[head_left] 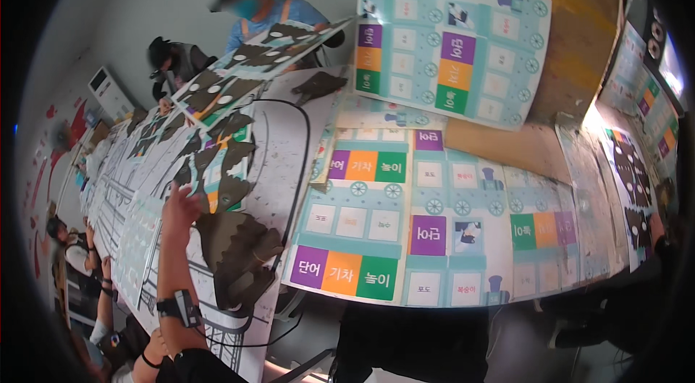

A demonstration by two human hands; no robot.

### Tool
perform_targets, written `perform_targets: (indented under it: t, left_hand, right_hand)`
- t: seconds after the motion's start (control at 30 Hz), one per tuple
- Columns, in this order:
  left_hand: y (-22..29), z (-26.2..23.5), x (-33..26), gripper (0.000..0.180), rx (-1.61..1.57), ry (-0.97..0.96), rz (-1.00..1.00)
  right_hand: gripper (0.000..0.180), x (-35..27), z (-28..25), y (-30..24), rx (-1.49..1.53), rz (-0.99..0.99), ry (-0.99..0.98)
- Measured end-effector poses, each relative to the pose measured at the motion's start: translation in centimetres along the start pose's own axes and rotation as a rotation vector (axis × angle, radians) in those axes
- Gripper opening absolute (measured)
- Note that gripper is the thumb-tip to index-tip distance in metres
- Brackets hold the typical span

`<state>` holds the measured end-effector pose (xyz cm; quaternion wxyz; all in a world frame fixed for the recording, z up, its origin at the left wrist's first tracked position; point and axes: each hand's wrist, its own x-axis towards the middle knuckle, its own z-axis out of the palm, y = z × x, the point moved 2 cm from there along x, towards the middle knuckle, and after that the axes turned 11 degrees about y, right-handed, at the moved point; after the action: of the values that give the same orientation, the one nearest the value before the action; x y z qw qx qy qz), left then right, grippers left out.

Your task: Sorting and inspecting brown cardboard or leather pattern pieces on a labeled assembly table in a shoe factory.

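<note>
Left hand [179,203] reaches forward over the long table [289,129], fingers loosely spread, touching the edge of a dark die-cut sheet [239,238] lying left of centre. A watch-like wrist device [181,307] sits on that forearm. Right hand is out of view. Pale blue printed train boards [405,231] lie just beside the sheet, to its right. A person in blue [260,10] stands at the far end.

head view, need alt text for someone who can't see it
The person's left hand, wrist strapped, reaches onto dark die-cut sheets on a long table, beside pale blue train-pattern game sheets. Their right hand is out of view; two people stand at the far end.
</note>
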<state>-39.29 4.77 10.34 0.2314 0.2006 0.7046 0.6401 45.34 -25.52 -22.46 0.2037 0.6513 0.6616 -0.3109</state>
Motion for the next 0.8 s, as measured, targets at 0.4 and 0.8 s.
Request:
perform_targets:
  t: [0.4, 0.8]
  left_hand:
    - [6.5, 11.9, -5.4, 0.036, -0.561, -0.325, -0.132]
    - [7.9, 12.4, -10.2, 0.045, -0.591, -0.19, 0.033]
  right_hand:
    - [0.038, -4.3, -10.9, -3.1, -0.036, -0.252, 0.006]
    - [0.033, -3.9, -22.1, -11.0, 0.181, -0.713, 0.614]
